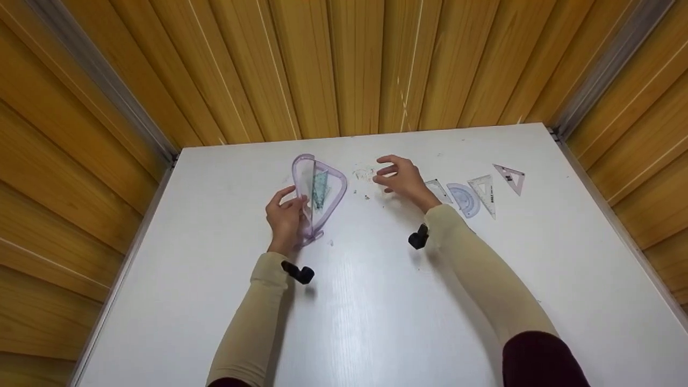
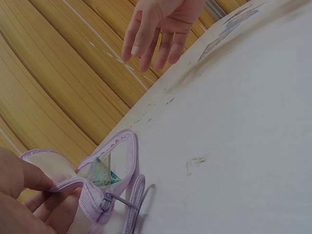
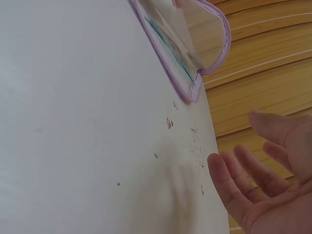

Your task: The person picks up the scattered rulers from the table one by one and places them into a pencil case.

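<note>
My left hand (image 1: 285,217) pinches the left edge of a clear zippered pouch (image 1: 336,201) with lilac trim, holding its upper flap raised. Inside lies a teal, see-through set square (image 1: 320,189). In the left wrist view the pouch's zipper pull (image 2: 122,200) hangs by the opening at the near corner. My right hand (image 1: 400,177) hovers over the table to the right of the pouch, its fingers loosely bent and nothing between them. The right wrist view also shows this hand (image 3: 273,180) holding nothing, with the pouch (image 3: 183,90) beyond it.
Right of my right hand lie a clear set square (image 1: 438,189), partly behind the wrist, a bluish protractor (image 1: 463,200), another clear set square (image 1: 484,196) and a pinkish one (image 1: 510,177). Dark scuffs (image 1: 364,173) mark the white table (image 1: 371,312). Wood-patterned walls (image 1: 355,64) stand behind and beside it.
</note>
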Motion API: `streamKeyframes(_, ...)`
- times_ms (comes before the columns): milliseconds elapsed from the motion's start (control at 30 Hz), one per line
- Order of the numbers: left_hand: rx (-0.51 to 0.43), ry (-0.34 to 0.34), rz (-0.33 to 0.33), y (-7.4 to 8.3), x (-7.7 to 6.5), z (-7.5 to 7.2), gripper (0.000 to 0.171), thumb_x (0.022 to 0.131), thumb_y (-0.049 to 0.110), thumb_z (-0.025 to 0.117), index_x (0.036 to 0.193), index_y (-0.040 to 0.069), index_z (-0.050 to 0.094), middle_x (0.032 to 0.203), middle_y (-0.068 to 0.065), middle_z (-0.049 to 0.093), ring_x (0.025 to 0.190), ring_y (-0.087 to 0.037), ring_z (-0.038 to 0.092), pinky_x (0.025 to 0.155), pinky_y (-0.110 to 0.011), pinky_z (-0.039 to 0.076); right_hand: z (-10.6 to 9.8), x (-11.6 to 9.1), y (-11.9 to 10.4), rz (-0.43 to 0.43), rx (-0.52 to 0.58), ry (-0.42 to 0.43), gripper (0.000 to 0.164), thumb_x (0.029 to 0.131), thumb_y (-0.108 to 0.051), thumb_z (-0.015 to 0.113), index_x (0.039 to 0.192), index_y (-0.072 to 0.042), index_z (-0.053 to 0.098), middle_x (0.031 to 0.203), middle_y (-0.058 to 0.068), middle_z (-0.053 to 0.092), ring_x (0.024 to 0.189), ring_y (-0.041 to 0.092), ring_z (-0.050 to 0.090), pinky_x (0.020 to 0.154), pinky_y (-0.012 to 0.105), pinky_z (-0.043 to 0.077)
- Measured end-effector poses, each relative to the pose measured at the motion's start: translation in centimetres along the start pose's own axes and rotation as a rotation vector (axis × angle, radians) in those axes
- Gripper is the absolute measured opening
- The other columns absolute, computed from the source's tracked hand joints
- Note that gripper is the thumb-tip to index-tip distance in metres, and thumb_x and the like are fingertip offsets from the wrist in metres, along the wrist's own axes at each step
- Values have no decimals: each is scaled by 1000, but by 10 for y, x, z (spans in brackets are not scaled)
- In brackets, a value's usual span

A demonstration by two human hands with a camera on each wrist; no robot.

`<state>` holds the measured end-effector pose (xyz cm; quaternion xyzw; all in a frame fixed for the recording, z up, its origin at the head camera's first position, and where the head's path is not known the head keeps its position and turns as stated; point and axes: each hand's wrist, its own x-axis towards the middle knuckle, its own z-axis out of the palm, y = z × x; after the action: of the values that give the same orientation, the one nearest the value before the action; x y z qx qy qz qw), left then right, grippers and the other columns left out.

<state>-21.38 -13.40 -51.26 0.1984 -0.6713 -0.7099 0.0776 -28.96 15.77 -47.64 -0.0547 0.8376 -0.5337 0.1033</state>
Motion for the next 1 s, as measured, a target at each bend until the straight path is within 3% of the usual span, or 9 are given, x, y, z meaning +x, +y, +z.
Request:
streamKeyframes(367, 0, -10, 3, 2, -1, -1, 40, 97, 11, 72, 137, 10, 63, 107, -13, 75, 92, -25, 70, 68, -27, 53, -30, -14, 11, -2, -30, 48, 54, 94, -14, 76, 144, -12, 55, 127, 17, 68, 110, 30, 69, 83, 42, 60)
streamKeyframes(700, -14, -19, 47, 0, -1, -2, 39, 97, 5, 71, 135, 5, 64, 105, -18, 76, 87, -26, 73, 64, -24, 55, -54, -27, 29, -9, -44, 87, 56, 94, -16, 76, 145, -11, 54, 127, 17, 68, 107, 28, 70, 79, 37, 60)
streamKeyframes(1000, -22, -14, 24, 2, 0, 0, 41, 96, 5, 72, 136, 6, 64, 103, -16, 76, 83, -24, 71, 60, -24, 53, -75, -35, 43, 26, -73, 124, 59, 95, -19, 76, 148, -11, 52, 132, 18, 65, 115, 31, 66, 82, 36, 60)
